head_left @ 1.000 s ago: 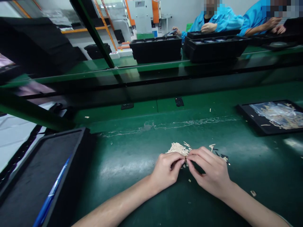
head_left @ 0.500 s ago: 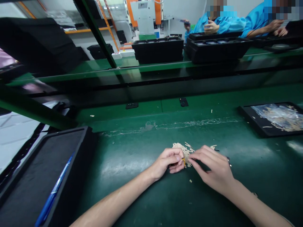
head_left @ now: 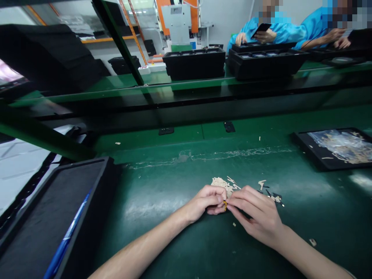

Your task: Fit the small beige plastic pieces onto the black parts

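My left hand [head_left: 207, 203] and my right hand [head_left: 254, 214] meet over the green work surface [head_left: 162, 201]. Their fingertips pinch together on a tiny yellow-orange piece [head_left: 225, 204]. Just behind the fingers lies a small heap of pale beige strips [head_left: 222, 182]. A few dark small parts and beige scraps [head_left: 271, 195] are scattered to the right of my right hand. Both hands rest low, close to the surface.
A black tray [head_left: 55, 217] with a blue pen [head_left: 68, 236] sits at the near left. Another black tray [head_left: 314, 149] with a plastic bag of beige pieces is at the right. Beyond a raised conveyor, black bins [head_left: 194, 62] stand, and two people in blue work.
My left hand's fingers curled and pinched the small yellow piece. My right fingertips closed in onto it. A person across the belt raised a dark phone.
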### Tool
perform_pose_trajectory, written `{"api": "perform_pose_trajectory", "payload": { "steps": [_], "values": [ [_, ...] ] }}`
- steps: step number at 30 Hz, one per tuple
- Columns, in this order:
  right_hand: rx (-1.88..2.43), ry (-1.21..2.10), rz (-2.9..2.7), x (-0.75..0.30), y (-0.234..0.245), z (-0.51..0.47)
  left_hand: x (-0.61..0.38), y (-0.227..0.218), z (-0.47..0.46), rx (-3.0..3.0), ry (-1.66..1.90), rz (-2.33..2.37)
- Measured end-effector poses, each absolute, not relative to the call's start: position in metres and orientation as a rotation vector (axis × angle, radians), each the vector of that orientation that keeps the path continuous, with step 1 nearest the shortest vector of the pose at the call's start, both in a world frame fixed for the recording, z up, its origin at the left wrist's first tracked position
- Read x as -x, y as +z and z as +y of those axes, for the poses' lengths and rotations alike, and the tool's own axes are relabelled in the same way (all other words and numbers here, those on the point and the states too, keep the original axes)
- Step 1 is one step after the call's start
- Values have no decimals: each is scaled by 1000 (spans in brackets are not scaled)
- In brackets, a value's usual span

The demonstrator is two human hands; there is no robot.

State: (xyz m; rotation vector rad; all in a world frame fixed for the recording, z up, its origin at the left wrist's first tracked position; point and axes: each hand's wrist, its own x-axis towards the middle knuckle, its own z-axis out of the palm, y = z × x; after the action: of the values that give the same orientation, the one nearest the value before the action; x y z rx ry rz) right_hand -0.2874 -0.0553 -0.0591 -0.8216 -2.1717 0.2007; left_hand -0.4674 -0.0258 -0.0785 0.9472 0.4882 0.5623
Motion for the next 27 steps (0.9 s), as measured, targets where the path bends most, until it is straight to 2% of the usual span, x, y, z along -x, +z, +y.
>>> {"api": "perform_pose_trajectory", "payload": {
  "steps": [14, 19, 23, 27],
  "values": [
    [819, 362, -2084, 291, -49, -58, 466, -80, -23, -973, 638, 478],
    [1115, 472, -1949, 287, -51, -56, 471, -83, -10, -754, 791, 381],
    [1400, 902, -1787, 284, -57, -47, 485, -79, 5, -763, 995, 473],
    [1326, 1318, -1629, 283, -59, -43, 507, -78, 25, -1024, 1213, 883]
  ]
}}
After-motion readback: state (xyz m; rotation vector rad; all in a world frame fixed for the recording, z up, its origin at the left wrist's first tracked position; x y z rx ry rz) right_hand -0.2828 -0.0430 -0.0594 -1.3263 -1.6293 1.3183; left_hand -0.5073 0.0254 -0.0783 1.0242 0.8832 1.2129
